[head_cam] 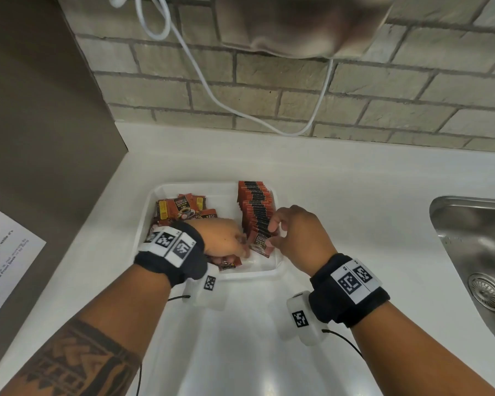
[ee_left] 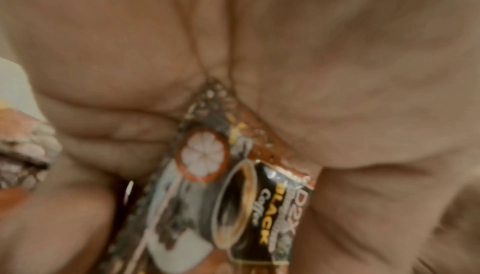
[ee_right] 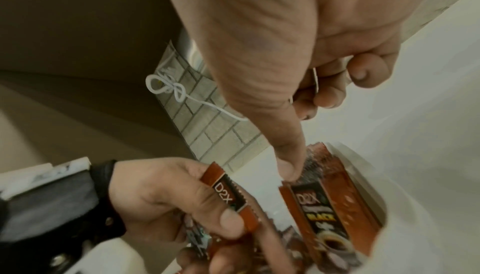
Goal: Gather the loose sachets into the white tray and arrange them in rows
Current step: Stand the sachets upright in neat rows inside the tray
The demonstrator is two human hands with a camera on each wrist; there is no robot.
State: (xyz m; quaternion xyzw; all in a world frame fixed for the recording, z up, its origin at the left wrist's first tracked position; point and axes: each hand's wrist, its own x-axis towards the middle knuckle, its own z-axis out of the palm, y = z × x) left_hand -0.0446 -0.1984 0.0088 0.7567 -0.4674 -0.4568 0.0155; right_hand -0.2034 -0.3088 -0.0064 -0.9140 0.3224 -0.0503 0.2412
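Observation:
A white tray sits on the white counter. Along its right side a row of red-and-black sachets stands on edge, and loose sachets lie in a heap on its left side. My left hand is over the tray's front and grips a few sachets, one pinched under the thumb. My right hand is at the near end of the row. Its thumb presses the top of the front sachet, with the fingers curled over the row behind it.
A steel sink is set into the counter at the right. A white cable hangs down the brick wall behind the tray. A brown panel with a printed sheet closes off the left side.

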